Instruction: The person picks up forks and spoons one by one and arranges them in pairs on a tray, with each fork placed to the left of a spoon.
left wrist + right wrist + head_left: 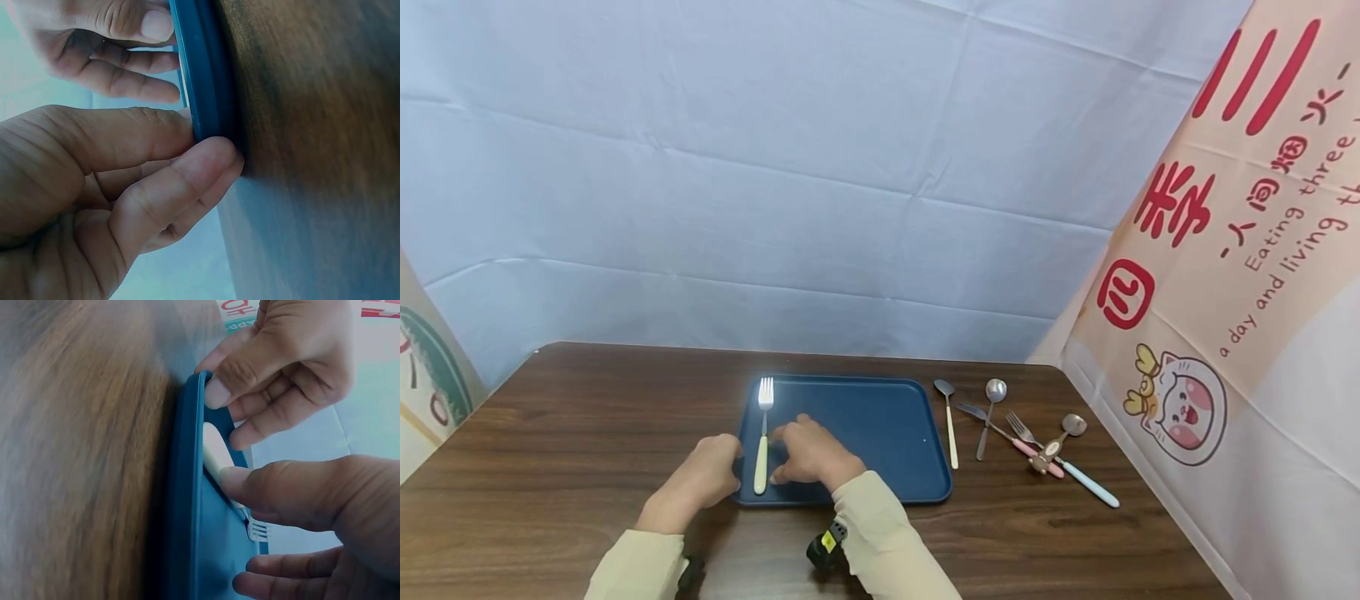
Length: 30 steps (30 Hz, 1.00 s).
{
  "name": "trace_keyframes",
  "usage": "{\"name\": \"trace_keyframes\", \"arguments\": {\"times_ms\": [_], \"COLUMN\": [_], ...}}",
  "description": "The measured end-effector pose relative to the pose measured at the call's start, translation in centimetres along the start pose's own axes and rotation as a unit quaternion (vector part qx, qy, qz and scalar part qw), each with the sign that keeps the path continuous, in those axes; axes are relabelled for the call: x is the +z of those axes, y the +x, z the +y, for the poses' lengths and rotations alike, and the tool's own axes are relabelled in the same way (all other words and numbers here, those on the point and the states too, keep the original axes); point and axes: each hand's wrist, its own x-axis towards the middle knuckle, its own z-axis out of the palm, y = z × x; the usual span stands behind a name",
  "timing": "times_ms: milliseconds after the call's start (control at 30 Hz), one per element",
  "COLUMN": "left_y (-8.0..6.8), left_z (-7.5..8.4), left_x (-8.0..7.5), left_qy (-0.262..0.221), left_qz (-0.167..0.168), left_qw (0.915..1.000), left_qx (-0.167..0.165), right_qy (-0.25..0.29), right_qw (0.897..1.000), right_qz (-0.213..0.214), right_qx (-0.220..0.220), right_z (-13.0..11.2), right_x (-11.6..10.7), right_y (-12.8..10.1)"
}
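Blue tray (880, 425) sits mid-surface (587, 433), near the front edge. Cream-handled fork (763, 433) lies along the tray's left edge, tines toward the back. Left hand (700, 479) pinches the tray's left rim, thumb curled over it. Right hand (808, 454) rests on the tray just right of the fork handle, thumb touching it, fingers relaxed. Best to hold the rim steady while nudging the handle straight. 5 utensils (1022, 433) lie right of the tray.
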Motion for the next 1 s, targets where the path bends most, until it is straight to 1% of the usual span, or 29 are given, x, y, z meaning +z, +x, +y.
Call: {"name": "trace_keyframes", "arguments": {"times_ms": [133,367,600,833,1000], "left_y": [-0.1,0.0,-0.2,-0.2,-0.1], "left_z": [-0.2,-0.2,0.0,-0.1,-0.1], "left_x": [-0.1,0.0,0.0,0.0,0.1], "left_qy": [0.005,0.002,-0.003,-0.001,0.000], "left_qz": [0.006,-0.003,-0.006,-0.004,-0.006], "left_qw": [1.0000,1.0000,1.0000,1.0000,1.0000], "left_qx": [0.005,0.000,-0.001,0.003,0.005], "right_qy": [0.004,0.002,0.002,-0.021,-0.046], "right_qw": [1.000,1.000,0.999,0.998,0.997], "right_qz": [-0.002,0.008,0.018,0.035,0.032], "right_qx": [-0.001,0.003,0.033,0.056,0.058], "right_z": [0.7,2.4,4.2,5.7,6.7], "right_x": [-0.1,-0.6,-1.1,-1.1,-1.3], "right_y": [-0.1,-1.0,-2.5,-3.4,-3.8]}}
